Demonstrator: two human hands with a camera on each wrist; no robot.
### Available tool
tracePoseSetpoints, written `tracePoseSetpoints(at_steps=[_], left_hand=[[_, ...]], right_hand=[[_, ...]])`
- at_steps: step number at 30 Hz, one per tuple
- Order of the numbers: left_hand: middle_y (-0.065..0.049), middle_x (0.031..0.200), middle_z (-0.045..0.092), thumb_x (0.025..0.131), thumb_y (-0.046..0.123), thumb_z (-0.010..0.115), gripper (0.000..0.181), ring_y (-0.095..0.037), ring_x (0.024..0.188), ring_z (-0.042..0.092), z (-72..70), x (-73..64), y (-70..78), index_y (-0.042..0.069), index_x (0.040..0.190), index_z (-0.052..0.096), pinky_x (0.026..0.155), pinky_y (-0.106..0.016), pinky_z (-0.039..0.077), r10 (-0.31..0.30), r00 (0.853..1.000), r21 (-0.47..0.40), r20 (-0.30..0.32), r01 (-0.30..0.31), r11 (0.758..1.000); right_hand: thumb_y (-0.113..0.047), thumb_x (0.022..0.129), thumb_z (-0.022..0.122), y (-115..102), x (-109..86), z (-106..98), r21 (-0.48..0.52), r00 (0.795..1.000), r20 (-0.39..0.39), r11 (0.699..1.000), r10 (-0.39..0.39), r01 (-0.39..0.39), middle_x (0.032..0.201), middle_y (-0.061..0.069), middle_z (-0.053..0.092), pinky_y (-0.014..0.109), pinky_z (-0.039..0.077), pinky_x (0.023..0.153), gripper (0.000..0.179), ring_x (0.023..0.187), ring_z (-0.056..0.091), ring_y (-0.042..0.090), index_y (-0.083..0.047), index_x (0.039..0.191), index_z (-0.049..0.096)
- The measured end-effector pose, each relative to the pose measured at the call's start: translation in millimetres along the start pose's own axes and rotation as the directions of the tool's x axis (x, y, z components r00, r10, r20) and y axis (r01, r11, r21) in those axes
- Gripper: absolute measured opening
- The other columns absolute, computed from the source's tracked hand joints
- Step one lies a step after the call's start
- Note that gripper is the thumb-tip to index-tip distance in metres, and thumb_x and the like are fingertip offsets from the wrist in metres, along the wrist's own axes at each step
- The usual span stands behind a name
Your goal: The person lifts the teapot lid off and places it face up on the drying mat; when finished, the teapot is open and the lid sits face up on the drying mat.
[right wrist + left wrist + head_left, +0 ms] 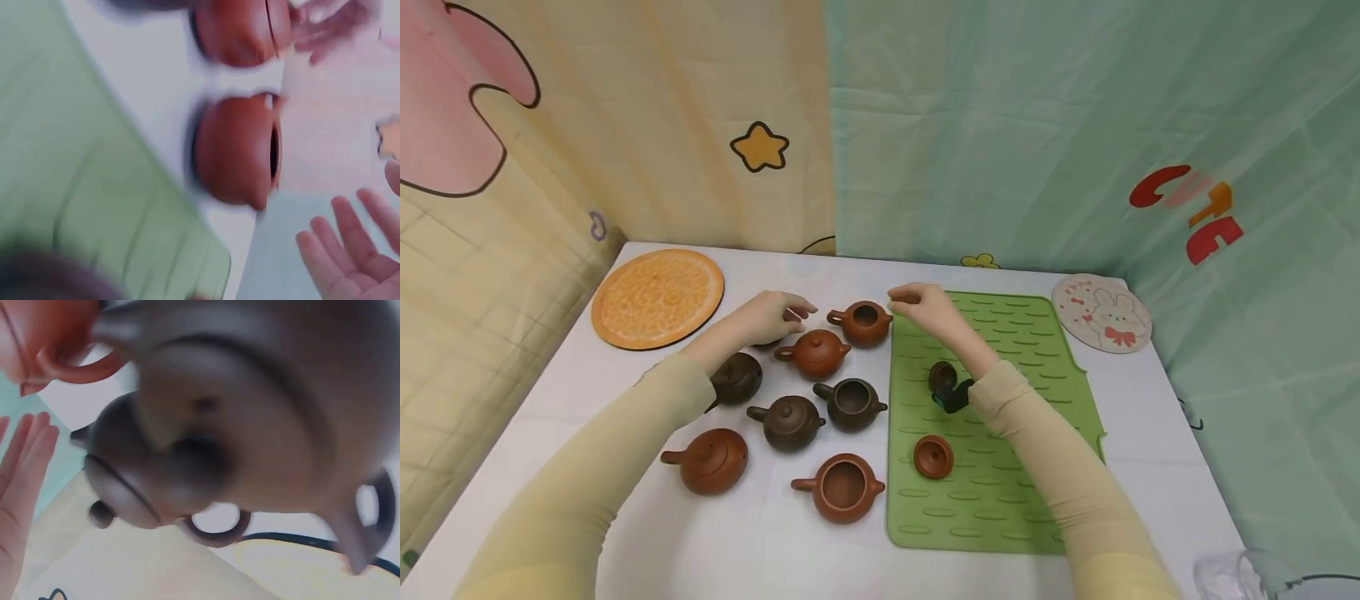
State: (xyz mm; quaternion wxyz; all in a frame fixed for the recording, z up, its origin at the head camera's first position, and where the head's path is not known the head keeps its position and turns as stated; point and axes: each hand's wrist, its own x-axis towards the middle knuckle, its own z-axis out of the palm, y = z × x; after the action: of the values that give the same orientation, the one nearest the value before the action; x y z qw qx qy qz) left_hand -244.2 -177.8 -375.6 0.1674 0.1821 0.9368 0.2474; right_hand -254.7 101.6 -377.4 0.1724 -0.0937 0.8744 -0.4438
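My left hand (772,317), fingers extended and holding nothing, hovers left of a lidded red-brown teapot (817,354). Beneath its wrist a dark teapot (767,342) is mostly hidden, with a dark lidded teapot (737,381) nearer. In the left wrist view, dark teapots (250,412) fill much of the picture beside the straight fingers (31,462). My right hand (923,307) is over the green mat's far left corner, right of a lidless red-brown teapot (865,325). Loosely spread, the empty right fingers (350,225) stand apart from that pot in the right wrist view.
Closer in are a dark lidless teapot (852,425), a dark lidded one (787,427), a red-brown lidded one (711,467) and a red-brown lidless one (842,510). A red-brown lid (933,457) and dark lid (942,377) lie on the green mat (985,525). Round mats (657,298) flank them.
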Motion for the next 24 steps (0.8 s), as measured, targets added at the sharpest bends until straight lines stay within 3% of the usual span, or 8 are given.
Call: tracePoseSetpoints(at_steps=[7, 11, 18, 24], left_hand=[[-0.02, 0.121, 0.067, 0.09, -0.002, 0.064, 0.037, -0.033, 0.112, 0.065, 11.2, -15.4, -11.7, 0.001, 0.127, 0.063, 0.092, -0.044, 0.054, 0.021, 0.999, -0.019, 0.029, -0.02, 1.0], [-0.019, 0.117, 0.068, 0.09, 0.002, 0.068, 0.036, -0.033, 0.109, 0.067, 16.0, -17.7, -16.5, 0.0, 0.126, 0.063, 0.087, -0.041, 0.056, 0.034, 0.999, -0.003, 0.02, -0.034, 0.999], [-0.015, 0.109, 0.073, 0.09, 0.005, 0.069, 0.031, -0.023, 0.091, 0.069, 22.2, -17.1, -23.6, 0.003, 0.121, 0.067, 0.076, -0.034, 0.056, 0.066, 0.998, 0.021, 0.0, -0.066, 0.998], [-0.013, 0.104, 0.074, 0.09, 0.008, 0.07, 0.033, -0.019, 0.087, 0.067, 23.5, -19.7, -30.7, 0.004, 0.122, 0.068, 0.074, -0.033, 0.053, 0.055, 0.997, 0.027, -0.045, -0.054, 0.998]], right_hand=[[-0.02, 0.096, 0.064, -22.2, 7.0, 45.4, -0.11, 0.985, 0.1, 0.983, -0.139, 0.15, 0.124, 0.009, 0.069, 0.032, 0.052, 0.091, 0.029, 0.114, 0.063, 0.023, -0.008, 0.122, 0.07], [-0.019, 0.095, 0.066, -28.9, 9.9, 62.9, -0.152, 0.978, 0.136, 0.972, -0.159, 0.179, 0.125, 0.008, 0.069, 0.027, 0.051, 0.083, 0.027, 0.108, 0.065, 0.022, -0.01, 0.12, 0.071], [-0.019, 0.095, 0.066, -36.6, 14.6, 80.5, -0.244, 0.967, 0.186, 0.945, -0.177, 0.22, 0.122, 0.004, 0.07, 0.032, 0.051, 0.093, 0.024, 0.116, 0.062, 0.02, -0.015, 0.117, 0.074], [-0.019, 0.094, 0.068, -41.2, 17.1, 90.7, -0.327, 0.963, 0.168, 0.91, -0.21, 0.256, 0.118, 0.003, 0.072, 0.032, 0.052, 0.096, 0.023, 0.115, 0.064, 0.019, -0.013, 0.115, 0.074]])
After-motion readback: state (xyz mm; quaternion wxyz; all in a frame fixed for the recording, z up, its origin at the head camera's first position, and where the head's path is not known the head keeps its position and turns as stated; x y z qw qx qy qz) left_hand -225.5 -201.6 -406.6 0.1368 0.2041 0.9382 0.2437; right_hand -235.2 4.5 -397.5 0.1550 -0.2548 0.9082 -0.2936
